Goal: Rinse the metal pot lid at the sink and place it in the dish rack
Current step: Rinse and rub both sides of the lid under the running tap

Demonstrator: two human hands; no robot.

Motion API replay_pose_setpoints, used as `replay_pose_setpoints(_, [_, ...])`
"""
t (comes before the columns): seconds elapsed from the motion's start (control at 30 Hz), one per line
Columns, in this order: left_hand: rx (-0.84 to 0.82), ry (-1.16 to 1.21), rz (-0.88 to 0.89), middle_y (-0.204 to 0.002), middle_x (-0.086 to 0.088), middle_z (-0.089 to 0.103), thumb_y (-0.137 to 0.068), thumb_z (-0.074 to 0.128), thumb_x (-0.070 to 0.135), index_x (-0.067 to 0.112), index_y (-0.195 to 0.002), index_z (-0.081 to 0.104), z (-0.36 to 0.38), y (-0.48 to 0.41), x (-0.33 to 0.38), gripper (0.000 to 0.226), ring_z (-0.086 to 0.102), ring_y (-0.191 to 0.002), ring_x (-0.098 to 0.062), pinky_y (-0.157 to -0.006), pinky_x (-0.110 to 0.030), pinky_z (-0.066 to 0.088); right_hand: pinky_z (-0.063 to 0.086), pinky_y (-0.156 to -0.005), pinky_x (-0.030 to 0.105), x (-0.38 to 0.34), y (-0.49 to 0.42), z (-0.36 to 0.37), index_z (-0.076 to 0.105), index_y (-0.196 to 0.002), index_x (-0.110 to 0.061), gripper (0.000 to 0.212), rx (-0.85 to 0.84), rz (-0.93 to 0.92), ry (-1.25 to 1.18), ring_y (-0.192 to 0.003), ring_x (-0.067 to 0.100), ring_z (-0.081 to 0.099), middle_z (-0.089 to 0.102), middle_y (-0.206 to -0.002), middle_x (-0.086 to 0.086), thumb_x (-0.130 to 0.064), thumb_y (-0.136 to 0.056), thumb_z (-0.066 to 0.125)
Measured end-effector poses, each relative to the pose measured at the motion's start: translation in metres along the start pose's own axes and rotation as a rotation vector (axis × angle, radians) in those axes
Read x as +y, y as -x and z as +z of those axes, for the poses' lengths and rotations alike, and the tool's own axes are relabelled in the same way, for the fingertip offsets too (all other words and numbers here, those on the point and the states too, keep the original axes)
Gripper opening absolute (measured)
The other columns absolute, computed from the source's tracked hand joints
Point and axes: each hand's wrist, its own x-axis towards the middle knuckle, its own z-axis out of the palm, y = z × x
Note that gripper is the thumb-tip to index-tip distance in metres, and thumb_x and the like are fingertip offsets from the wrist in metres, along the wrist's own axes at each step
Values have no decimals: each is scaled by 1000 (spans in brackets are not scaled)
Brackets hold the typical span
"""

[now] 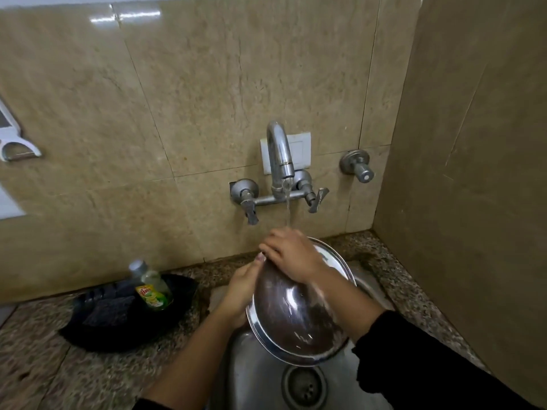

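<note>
Metal pot lid (296, 318): round, shiny, rimmed, held tilted over the steel sink (257, 377), its far edge raised toward the wall and its near edge low, just above the drain (303, 386); wet, with water running over its face

Left hand (241, 294): reaches in from lower left, forearm bare, dark sleeve at the frame's bottom edge; fingers curled around the lid's left rim from behind, thumb tip showing at the upper left edge; clamped on the lid

Right hand (291, 255): crosses over from the right, dark sleeve (414, 356) pushed up the forearm; palm down, fingers spread and bent over the lid's upper face, pressing flat against the metal; the hand rests on the lid, whether it grasps the rim cannot be told

Tap (279, 152): curved chrome spout on a wall-mounted mixer with two lever handles; a thin stream of water (287, 202) falls onto the back of the right hand

Wall valve (358, 165): separate round knob, right of the tap

Black tray (103, 329): on the speckled stone counter (35, 365), left of the sink, well apart from the lid; holds a dish soap bottle (152, 288), leaning, with a yellow-green label, and dark scrub pads (108, 310)

Tiled wall (177, 99): beige, glossy
</note>
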Motion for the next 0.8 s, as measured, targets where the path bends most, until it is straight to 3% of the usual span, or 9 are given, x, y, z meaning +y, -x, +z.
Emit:
replay_pose_setpoints(0.07, [28, 11, 14, -97, -8, 76, -99, 45, 30, 8, -109, 68, 0, 3, -3, 34, 72, -85, -13, -67, -20, 55, 41, -79, 38, -3, 1, 5, 65, -88, -20, 34, 54, -62, 72, -90, 24, 59, 66, -90, 1, -37, -94, 36])
replay_pose_setpoints(0.17, [134, 43, 11, -93, -9, 76, -98, 47, 36, 10, -102, 71, -11, 7, -7, 35, 71, -82, -19, -72, -31, 57, 45, -81, 39, 18, 28, 8, 64, -97, -16, 34, 282, 233, 123, -90, 28, 62, 67, -94, 5, -29, -95, 33])
replay_pose_setpoints(0.23, [188, 65, 22, -94, -11, 75, -97, 47, 38, 12, -98, 72, -20, 8, -10, 36, 71, -84, -23, -80, -39, 56, 40, -100, 42, 31, 49, 13, 58, -122, -14, 49, 256, 526, 161, -117, 27, 55, 63, -124, 8, -35, -97, 22])
replay_pose_setpoints(0.3, [215, 86, 15, -92, -10, 75, -97, 47, 39, 12, -98, 72, -21, 9, -12, 37, 71, -82, -23, -79, -38, 56, 15, -119, 44, 31, 57, 20, 31, -147, -12, 60, 148, 635, 199, -146, 24, 23, 29, -156, 6, -43, -98, 15])
replay_pose_setpoints(0.4, [212, 76, -22, -79, -4, 77, -97, 47, 38, 11, -95, 72, -4, 9, -12, 37, 72, -69, -14, -65, -27, 55, -3, -120, 43, 2, 47, 28, 1, -153, -14, 71, 19, 406, 172, -149, 19, -7, -5, -161, 3, -53, -96, 17])
replay_pose_setpoints(0.57, [289, 96, -29, -89, -10, 75, -98, 44, 39, 9, -95, 70, 4, 4, -6, 40, 73, -69, -13, -58, -19, 56, -2, -121, 33, -28, 78, 28, -2, -154, -23, 60, -279, -81, 21, -147, 8, -13, -6, -162, -5, -44, -101, 19])
replay_pose_setpoints(0.63, [372, 62, -24, -90, -14, 74, -95, 48, 44, 10, -88, 71, -12, -2, -8, 41, 71, -74, -23, -71, -31, 57, -6, -121, 36, -2, 100, 23, -6, -153, -26, 64, -329, -20, 147, -147, 10, -15, -12, -160, -8, -50, -100, 21])
replay_pose_setpoints(0.7, [398, 20, -32, -95, -13, 72, -94, 48, 46, 8, -95, 71, -18, -3, -9, 44, 67, -82, -26, -85, -41, 55, -10, -120, 40, 30, 106, 15, -11, -152, -24, 73, -314, 234, 280, -148, 16, -14, -17, -159, -3, -60, -95, 18])
replay_pose_setpoints(0.8, [357, 40, -77, -84, -8, 73, -96, 47, 43, 5, -100, 71, -1, 6, -12, 45, 69, -79, -25, -77, -37, 57, -8, -119, 40, 43, 81, 12, -9, -152, -16, 80, -178, 469, 261, -148, 18, -12, -12, -161, 3, -64, -93, 16])
